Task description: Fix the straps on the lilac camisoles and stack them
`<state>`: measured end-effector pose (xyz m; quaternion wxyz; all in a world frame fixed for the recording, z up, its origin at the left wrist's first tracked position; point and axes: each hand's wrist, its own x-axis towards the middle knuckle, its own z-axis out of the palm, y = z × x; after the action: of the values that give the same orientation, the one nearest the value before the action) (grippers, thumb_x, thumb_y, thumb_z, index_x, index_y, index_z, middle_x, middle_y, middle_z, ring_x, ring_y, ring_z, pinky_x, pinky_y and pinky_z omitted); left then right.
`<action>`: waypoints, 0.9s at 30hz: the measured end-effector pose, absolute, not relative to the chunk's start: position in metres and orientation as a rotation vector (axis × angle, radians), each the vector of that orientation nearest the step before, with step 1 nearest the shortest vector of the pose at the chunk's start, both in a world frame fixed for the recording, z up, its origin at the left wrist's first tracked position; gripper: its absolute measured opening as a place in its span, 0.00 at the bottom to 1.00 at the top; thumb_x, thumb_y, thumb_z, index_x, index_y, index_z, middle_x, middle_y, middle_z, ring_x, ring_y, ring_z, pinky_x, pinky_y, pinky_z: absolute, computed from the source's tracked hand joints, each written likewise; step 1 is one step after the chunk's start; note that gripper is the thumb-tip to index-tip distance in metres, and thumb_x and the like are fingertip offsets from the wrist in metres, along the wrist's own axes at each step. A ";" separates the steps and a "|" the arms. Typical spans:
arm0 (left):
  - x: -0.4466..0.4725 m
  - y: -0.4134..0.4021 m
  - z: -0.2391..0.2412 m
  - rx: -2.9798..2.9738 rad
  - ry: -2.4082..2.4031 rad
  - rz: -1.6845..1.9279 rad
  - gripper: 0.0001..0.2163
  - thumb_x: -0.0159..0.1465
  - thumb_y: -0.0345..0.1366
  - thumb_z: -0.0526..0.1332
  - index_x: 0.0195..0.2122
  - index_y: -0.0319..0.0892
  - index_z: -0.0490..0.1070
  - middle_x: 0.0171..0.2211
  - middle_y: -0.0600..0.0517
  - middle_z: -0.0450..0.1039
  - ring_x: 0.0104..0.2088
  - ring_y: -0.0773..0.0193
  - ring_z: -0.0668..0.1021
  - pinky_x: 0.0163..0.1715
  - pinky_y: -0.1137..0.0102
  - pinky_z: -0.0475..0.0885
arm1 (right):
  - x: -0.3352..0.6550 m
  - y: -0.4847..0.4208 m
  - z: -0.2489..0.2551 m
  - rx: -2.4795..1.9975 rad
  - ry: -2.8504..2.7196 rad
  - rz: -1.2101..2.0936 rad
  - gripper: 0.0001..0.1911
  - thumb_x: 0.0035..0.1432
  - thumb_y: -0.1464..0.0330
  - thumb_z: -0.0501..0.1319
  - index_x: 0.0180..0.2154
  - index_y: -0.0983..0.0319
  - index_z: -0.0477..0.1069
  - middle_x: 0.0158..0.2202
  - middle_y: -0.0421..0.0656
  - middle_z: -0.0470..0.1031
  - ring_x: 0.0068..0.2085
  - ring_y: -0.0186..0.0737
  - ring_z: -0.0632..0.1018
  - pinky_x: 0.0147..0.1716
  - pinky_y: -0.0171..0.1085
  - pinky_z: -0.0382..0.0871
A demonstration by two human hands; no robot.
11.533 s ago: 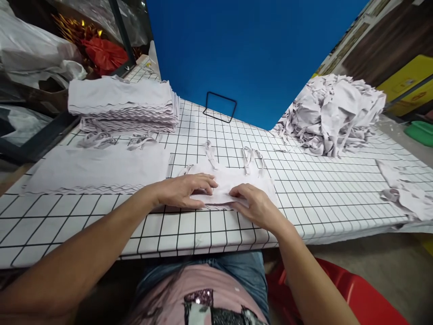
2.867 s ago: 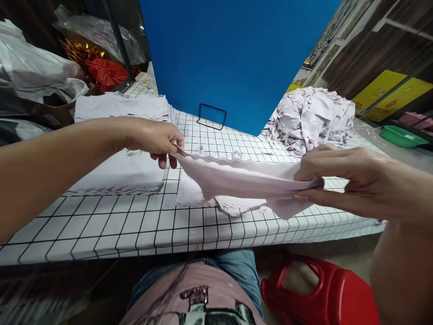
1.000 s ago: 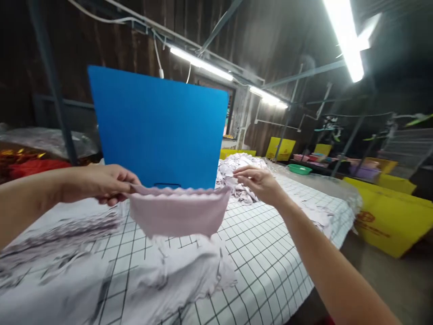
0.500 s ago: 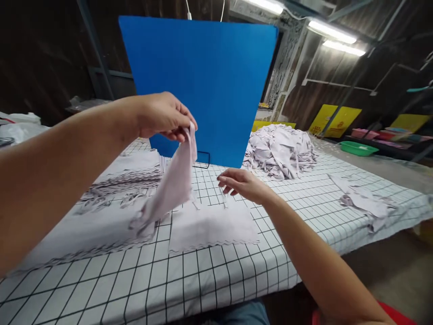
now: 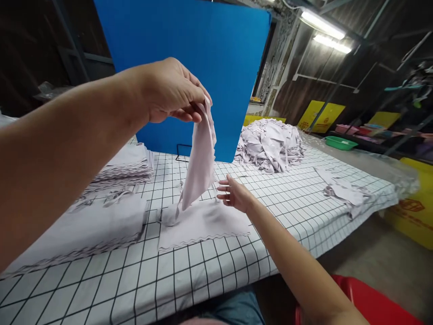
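Garment (image 5: 200, 158), pale pinkish-white, thin and limp, with a wavy edge.

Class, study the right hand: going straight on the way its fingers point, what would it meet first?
Probably the pale cloth piece hanging from the left hand, just ahead of the right hand in the picture; depth is unclear, so it might pass in front or behind.
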<state>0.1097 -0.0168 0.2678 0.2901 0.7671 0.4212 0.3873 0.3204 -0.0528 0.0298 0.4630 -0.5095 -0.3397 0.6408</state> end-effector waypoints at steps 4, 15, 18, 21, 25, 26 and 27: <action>0.105 -0.013 0.266 2.035 1.146 1.029 0.12 0.63 0.35 0.67 0.40 0.28 0.77 0.25 0.49 0.74 0.32 0.59 0.82 0.42 0.56 0.76 | 0.309 -0.057 0.026 -0.906 -1.074 1.758 0.25 0.59 0.47 0.59 0.49 0.57 0.69 0.45 0.45 0.72 0.34 0.33 0.75 0.24 0.28 0.68; 0.087 -0.003 0.259 1.941 1.241 1.064 0.12 0.59 0.33 0.70 0.39 0.27 0.79 0.22 0.52 0.73 0.32 0.63 0.81 0.43 0.61 0.73 | 0.282 -0.087 -0.001 -0.807 -1.021 2.049 0.30 0.59 0.42 0.55 0.48 0.60 0.69 0.47 0.48 0.72 0.38 0.36 0.78 0.28 0.30 0.71; 0.085 -0.005 0.260 1.982 1.235 1.066 0.15 0.58 0.34 0.70 0.41 0.26 0.78 0.24 0.51 0.73 0.40 0.54 0.81 0.42 0.62 0.72 | 0.264 -0.074 -0.009 -0.866 -0.775 2.166 0.33 0.63 0.41 0.44 0.44 0.64 0.67 0.44 0.53 0.75 0.36 0.40 0.80 0.25 0.32 0.74; 0.083 -0.009 0.261 2.000 1.248 1.073 0.15 0.61 0.34 0.68 0.44 0.25 0.77 0.26 0.50 0.73 0.42 0.52 0.81 0.38 0.67 0.72 | 0.249 -0.064 -0.005 -0.911 -0.697 2.239 0.35 0.64 0.42 0.42 0.44 0.66 0.66 0.43 0.56 0.76 0.36 0.41 0.81 0.25 0.34 0.76; 0.076 -0.011 0.260 1.992 1.286 1.071 0.17 0.62 0.35 0.66 0.47 0.24 0.75 0.27 0.49 0.73 0.43 0.52 0.81 0.35 0.73 0.70 | 0.238 -0.065 0.002 -0.923 -0.694 2.226 0.24 0.65 0.51 0.54 0.41 0.67 0.69 0.34 0.49 0.76 0.31 0.36 0.80 0.24 0.30 0.75; 0.073 -0.010 0.258 1.987 1.293 1.072 0.18 0.62 0.35 0.66 0.47 0.24 0.75 0.27 0.49 0.73 0.42 0.52 0.81 0.35 0.72 0.71 | 0.238 -0.066 0.003 -0.939 -0.702 2.186 0.16 0.65 0.58 0.58 0.38 0.67 0.70 0.31 0.46 0.75 0.29 0.33 0.79 0.24 0.29 0.74; 0.069 -0.008 0.256 1.986 1.297 1.070 0.18 0.61 0.36 0.67 0.47 0.24 0.75 0.27 0.50 0.73 0.42 0.53 0.81 0.36 0.71 0.71 | 0.239 -0.066 0.004 -0.963 -0.717 2.141 0.09 0.64 0.66 0.60 0.36 0.67 0.70 0.28 0.43 0.74 0.27 0.31 0.77 0.23 0.27 0.73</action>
<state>0.0691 -0.0077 0.2559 0.2666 0.7355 0.4805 0.3963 0.2388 -0.0657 0.0040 0.3365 -0.3695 -0.2751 0.8213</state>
